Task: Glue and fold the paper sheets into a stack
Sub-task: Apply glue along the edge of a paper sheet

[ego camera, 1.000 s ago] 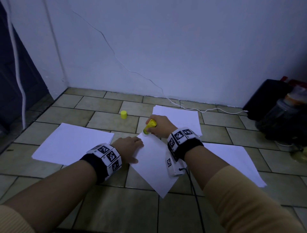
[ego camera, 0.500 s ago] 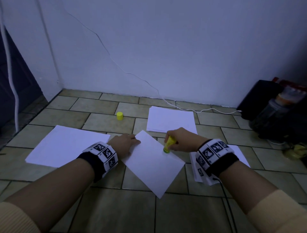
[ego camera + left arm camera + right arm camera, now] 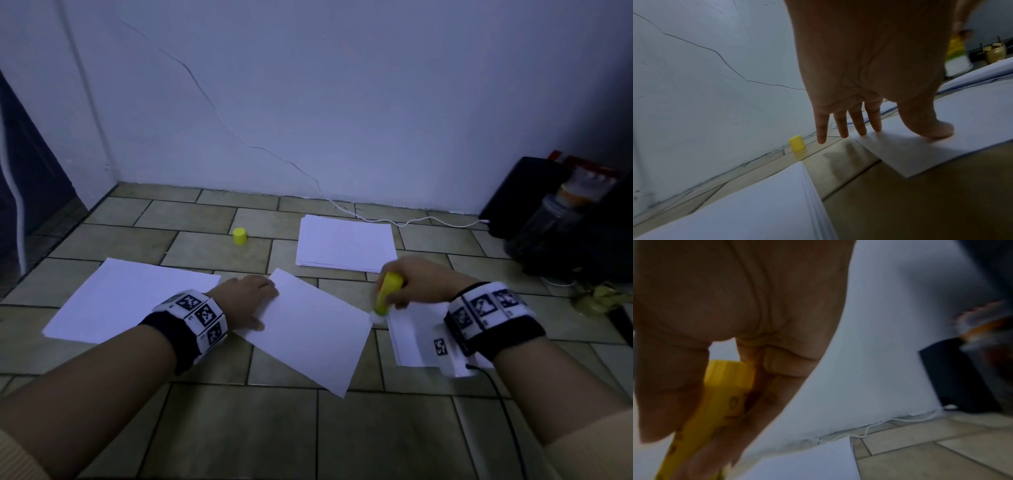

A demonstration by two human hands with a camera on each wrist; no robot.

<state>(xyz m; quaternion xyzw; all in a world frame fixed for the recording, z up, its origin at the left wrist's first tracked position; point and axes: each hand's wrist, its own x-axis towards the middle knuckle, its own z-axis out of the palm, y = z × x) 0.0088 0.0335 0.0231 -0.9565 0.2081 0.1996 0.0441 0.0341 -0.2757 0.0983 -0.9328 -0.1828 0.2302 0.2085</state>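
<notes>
This looks like a corner of a lived-in home, dimly lit, with the work laid out on the floor. The beige rectangular floor tiles (image 3: pixel 212 253) have dark grout lines and meet a plain whitewashed plaster wall (image 3: pixel 342 102) marked by a long thin crack (image 3: pixel 219 113). A thin white cable (image 3: pixel 411 222) trails along the foot of the wall towards a black boxy object (image 3: pixel 520 192) in the right corner. Beside that stands a clear plastic jar with an orange lid (image 3: pixel 561 209), the kind kept in a household. At the far left, a dark doorway or door edge (image 3: pixel 30 164) closes off the corner.
</notes>
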